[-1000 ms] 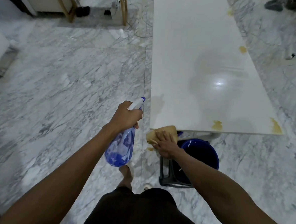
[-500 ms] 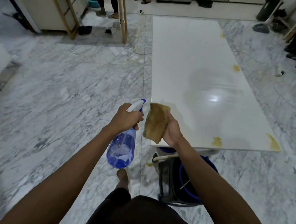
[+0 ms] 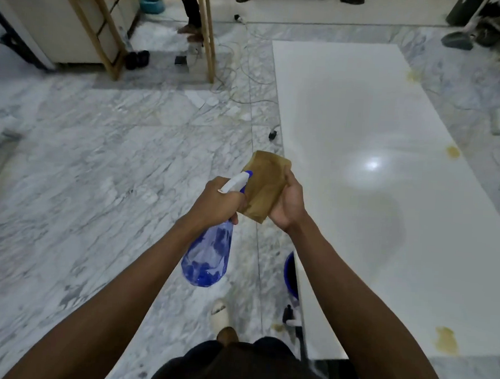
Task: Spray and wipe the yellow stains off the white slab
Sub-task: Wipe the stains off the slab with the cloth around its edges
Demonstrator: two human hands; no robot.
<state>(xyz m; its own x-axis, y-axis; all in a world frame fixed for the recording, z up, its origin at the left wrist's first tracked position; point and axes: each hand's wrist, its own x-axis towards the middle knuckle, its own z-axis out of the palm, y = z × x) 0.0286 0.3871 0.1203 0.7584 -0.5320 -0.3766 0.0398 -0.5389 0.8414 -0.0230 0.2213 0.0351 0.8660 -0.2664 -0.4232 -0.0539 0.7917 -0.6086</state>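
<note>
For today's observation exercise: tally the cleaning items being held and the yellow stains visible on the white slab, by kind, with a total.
Clear blue plastic spray bottle: 1
Stained brown wiping cloth: 1
Yellow stains on the white slab: 3 ()
Total: 5

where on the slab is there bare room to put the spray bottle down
The middle of the white slab is bare, from its left edge across to the yellow stains along the right edge. Avoid the near right corner stain. On the floor, cables crowd the area by the wooden table.
</note>
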